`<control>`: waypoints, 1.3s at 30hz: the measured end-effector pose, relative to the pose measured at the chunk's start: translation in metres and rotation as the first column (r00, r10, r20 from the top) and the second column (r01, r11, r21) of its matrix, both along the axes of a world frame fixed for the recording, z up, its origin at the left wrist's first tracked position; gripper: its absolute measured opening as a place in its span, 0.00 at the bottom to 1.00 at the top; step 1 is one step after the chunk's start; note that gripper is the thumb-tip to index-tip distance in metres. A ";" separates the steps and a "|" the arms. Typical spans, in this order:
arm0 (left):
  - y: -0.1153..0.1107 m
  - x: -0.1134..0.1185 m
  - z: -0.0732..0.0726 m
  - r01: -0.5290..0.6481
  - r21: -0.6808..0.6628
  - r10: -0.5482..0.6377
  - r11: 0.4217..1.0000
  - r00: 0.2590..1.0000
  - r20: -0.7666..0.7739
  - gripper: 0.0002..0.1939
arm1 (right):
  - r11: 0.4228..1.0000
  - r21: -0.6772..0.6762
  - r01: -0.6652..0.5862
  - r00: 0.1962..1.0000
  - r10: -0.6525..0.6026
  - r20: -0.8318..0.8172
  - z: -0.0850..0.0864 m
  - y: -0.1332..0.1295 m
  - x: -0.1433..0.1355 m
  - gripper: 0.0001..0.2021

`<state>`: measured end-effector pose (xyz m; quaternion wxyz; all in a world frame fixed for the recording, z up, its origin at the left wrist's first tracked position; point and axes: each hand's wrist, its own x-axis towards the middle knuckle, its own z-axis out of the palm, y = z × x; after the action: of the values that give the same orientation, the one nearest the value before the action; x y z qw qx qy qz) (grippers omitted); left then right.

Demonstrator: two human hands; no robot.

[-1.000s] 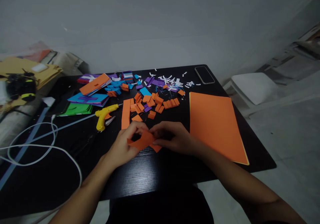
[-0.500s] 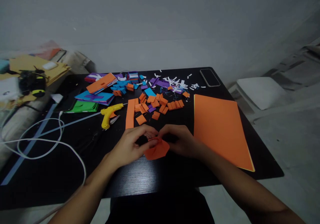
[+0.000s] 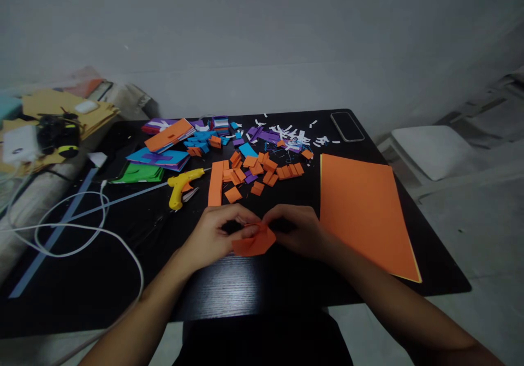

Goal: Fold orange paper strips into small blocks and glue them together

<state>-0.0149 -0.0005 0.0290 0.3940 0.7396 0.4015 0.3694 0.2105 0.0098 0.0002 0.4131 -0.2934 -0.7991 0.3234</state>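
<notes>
Over one table (image 3: 229, 292), two hands (image 3: 215, 235) (image 3: 305, 232) pinch one small orange paper (image 3: 254, 247), near one glue gun (image 3: 177, 192).

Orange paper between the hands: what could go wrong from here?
The orange piece might crease or tear: the left hand pinches it while the right hand is close at its edge. Loose small orange pieces just beyond could get knocked. The glue gun points toward the orange strip; if hot, which I can't tell, contact might mark it.
</notes>
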 end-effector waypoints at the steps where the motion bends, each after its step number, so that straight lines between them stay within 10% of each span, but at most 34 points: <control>1: 0.000 0.000 0.000 -0.007 -0.012 0.007 1.000 1.000 0.004 0.06 | 1.000 0.001 0.003 1.000 -0.003 -0.002 0.000 0.000 0.000 0.03; 39: -0.001 0.001 -0.003 -0.051 -0.082 0.051 0.995 0.999 -0.010 0.05 | 0.998 0.039 0.047 0.994 -0.043 -0.105 -0.003 0.001 -0.002 0.07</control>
<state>-0.0142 -0.0013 0.0256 0.4130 0.7137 0.4367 0.3596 0.2089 0.0106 -0.0025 0.4673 -0.2858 -0.7762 0.3123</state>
